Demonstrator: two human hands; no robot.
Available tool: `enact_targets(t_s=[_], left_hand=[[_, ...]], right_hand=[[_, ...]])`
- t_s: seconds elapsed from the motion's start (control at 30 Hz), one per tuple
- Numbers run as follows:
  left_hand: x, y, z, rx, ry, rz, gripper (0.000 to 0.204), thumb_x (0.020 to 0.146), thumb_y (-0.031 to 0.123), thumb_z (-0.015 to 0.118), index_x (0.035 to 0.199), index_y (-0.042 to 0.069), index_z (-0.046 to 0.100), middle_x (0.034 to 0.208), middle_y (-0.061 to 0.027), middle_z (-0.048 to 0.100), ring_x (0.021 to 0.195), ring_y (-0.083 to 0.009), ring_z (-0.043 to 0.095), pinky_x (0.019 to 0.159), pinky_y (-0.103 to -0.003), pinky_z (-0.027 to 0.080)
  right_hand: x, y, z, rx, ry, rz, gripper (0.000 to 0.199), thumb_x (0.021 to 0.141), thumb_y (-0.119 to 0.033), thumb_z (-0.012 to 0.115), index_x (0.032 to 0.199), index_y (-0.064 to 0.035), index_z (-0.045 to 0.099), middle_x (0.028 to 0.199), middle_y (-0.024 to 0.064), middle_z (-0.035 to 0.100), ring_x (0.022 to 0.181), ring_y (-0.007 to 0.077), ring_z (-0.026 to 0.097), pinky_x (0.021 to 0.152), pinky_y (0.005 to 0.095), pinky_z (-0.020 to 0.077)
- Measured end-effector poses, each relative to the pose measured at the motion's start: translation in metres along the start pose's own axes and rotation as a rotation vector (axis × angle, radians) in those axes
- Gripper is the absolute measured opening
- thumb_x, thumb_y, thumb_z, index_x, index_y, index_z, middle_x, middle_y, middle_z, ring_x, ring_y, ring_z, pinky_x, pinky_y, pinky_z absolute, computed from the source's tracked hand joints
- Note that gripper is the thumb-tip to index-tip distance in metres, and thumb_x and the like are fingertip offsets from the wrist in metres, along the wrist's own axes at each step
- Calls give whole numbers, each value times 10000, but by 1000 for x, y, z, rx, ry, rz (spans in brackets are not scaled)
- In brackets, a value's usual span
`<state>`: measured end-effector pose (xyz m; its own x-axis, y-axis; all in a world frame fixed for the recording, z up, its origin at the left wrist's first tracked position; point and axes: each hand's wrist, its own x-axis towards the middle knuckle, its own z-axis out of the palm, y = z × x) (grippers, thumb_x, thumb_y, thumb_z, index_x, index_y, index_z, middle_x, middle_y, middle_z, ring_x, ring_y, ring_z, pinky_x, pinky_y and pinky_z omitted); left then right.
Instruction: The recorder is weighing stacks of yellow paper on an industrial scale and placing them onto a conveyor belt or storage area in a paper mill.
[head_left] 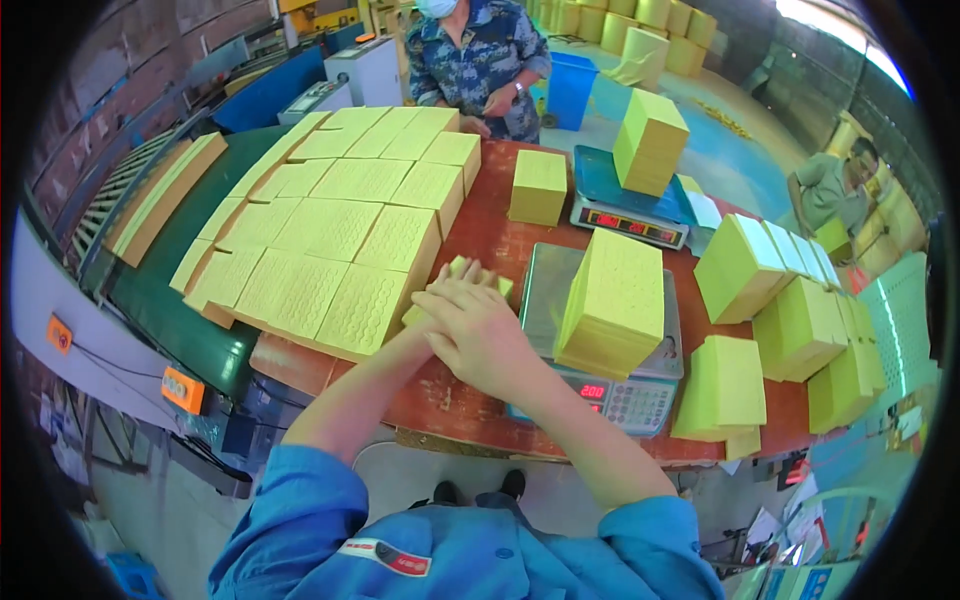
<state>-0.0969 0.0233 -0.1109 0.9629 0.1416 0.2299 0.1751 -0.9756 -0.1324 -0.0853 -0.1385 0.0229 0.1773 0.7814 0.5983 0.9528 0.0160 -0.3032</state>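
Observation:
My right hand (475,330) lies across my left hand (436,306), fingers stretched out. Most of the left hand is hidden beneath it; the few fingers showing look straight. Both press over a low piece of yellow paper (504,288) on the red-brown table (440,390), against a large block of yellow paper stacks (300,235) with embossed faces. Right of my hands, a tall stack of yellow paper (612,300) stands on a digital scale (544,290) with a lit red display.
Another scale (590,180) bears a second tall paper stack (650,140). Beside it stands a shorter stack (538,188). Several stacks (720,385) line the table's right side. A green conveyor belt (215,350) runs at left. A co-worker in camouflage (475,60) stands opposite; another person (835,190) is at far right.

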Motion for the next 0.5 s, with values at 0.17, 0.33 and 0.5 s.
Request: enact_targets(t_s=[0.17, 0.33, 0.5], left_hand=[[-69, 39, -81, -375, -117, 333, 687, 816, 345, 612, 1426, 107, 402, 1472, -184, 344, 1388, -378, 280, 1149, -519, 196], [-131, 24, -124, -393, -136, 670, 672, 758, 288, 682, 1333, 17, 462, 1335, -193, 480, 1313, -379, 377, 1114, -498, 286], [-220, 13, -123, -564, 230, 206, 696, 706, 210, 748, 1318, 18, 479, 1317, -194, 509, 1242, -382, 466, 1062, -487, 359]], right_hand=[[-34, 28, 33, 58, 147, 134, 445, 808, -159, 631, 1233, -35, 582, 1190, 185, 611, 1123, 372, 572, 966, 449, 454], [-50, 43, 75, 569, -500, 562, 404, 850, -280, 674, 1154, -15, 646, 1066, 143, 694, 952, 249, 667, 857, 352, 515], [-102, 26, 76, 550, -525, 679, 414, 869, -406, 649, 1128, -85, 681, 1009, 154, 709, 968, 272, 674, 848, 371, 513]])
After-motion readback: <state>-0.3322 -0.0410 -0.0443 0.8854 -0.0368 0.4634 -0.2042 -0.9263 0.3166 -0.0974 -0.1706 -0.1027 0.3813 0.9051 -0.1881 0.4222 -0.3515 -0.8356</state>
